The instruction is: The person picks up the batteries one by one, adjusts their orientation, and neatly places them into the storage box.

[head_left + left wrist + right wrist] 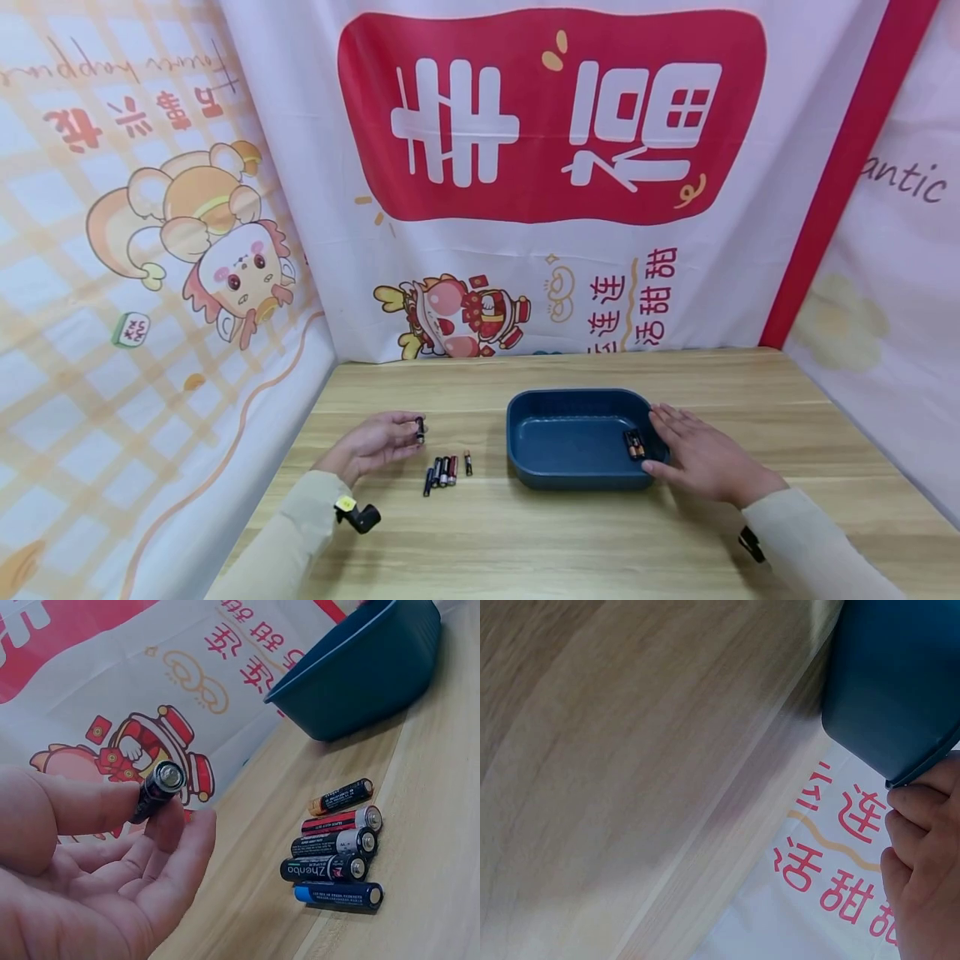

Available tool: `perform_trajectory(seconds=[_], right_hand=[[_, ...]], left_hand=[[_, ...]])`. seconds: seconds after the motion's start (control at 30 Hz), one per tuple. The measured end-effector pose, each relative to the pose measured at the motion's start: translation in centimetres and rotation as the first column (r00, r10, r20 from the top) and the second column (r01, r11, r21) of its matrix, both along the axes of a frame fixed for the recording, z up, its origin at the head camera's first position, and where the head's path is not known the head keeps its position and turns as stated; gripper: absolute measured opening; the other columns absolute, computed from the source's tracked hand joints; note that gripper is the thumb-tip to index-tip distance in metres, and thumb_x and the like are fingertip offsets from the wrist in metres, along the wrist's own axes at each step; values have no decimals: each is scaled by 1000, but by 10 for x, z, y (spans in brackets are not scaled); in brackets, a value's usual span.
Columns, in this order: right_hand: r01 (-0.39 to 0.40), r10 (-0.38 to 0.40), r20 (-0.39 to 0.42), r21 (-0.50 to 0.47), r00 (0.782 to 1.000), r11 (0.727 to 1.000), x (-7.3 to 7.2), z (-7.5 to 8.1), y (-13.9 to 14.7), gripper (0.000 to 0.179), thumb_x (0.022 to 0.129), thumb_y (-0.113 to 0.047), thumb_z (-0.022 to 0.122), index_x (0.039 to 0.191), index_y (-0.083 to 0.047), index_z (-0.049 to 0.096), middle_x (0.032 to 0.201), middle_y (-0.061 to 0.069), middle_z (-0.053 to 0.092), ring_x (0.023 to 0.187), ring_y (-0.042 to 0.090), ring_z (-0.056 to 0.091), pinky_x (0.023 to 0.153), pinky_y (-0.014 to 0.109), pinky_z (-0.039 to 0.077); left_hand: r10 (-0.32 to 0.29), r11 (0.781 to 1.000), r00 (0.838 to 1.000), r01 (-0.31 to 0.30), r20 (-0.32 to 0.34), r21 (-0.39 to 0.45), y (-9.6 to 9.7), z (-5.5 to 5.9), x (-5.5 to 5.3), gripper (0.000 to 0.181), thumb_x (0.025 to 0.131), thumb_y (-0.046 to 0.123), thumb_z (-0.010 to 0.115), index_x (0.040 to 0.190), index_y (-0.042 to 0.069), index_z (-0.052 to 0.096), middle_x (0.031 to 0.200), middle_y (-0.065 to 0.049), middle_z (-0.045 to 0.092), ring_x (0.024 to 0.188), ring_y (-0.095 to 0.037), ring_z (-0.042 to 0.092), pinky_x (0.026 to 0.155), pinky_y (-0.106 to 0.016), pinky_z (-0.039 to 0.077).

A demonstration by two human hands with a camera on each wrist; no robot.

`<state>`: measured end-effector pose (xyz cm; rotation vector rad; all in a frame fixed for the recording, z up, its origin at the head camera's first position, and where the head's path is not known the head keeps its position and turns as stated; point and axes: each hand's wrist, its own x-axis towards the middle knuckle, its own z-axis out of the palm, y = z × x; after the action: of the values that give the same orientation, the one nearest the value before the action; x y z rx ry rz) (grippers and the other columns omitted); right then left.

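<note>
My left hand [381, 443] pinches a dark battery [160, 787] between thumb and fingers, raised over the table, its metal end toward the left wrist camera. Beside that hand lies a row of several batteries: a blue one [339, 895], a black one [324, 868], a black-and-silver one [334, 844] and a red one [342, 821]. A smaller black-and-copper battery [468, 463] lies just right of the row. My right hand [701, 454] rests against the right end of a dark blue plastic basin [525, 477], fingers extended along its rim. Inside that end sit small black-and-copper batteries [634, 444].
The wood-grain table [480, 542] meets a printed cloth [551, 250] at its back edge. Another patterned cloth [150, 375] hangs along the left side. Bare tabletop separates the loose batteries from the basin.
</note>
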<state>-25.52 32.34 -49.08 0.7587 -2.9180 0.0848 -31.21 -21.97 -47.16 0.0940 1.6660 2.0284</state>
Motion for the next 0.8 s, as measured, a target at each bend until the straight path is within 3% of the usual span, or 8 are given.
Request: perform_trajectory(seconds=[0.2,0.5,0.8], right_hand=[[4,-4,11,4,1000,1000,-1,0,0,88,93,-67,43,145,5,38,154,18,30,142,37,23,115,53,22],[7,-7,8,-6,1000,1000,-2,0,1,86,94,-64,46,145,4,38,154,19,30,142,37,23,114,53,23],[10,-10,8,-9,1000,1000,-2,-2,2,89,93,-67,44,146,4,38,154,18,30,142,36,24,114,53,23]], left_hand=[[20,1000,1000,-21,24,13,1,0,-1,50,96,-4,52,141,-12,32,116,-18,59,97,-21,62,110,-53,30],[18,999,1000,-19,19,44,7,-3,-7,51,98,-4,48,145,-10,29,111,-14,59,99,-21,62,110,-50,32],[37,997,999,-39,34,64,17,5,-11,50,98,-3,47,145,-8,29,112,-15,56,98,-21,60,109,-49,34]])
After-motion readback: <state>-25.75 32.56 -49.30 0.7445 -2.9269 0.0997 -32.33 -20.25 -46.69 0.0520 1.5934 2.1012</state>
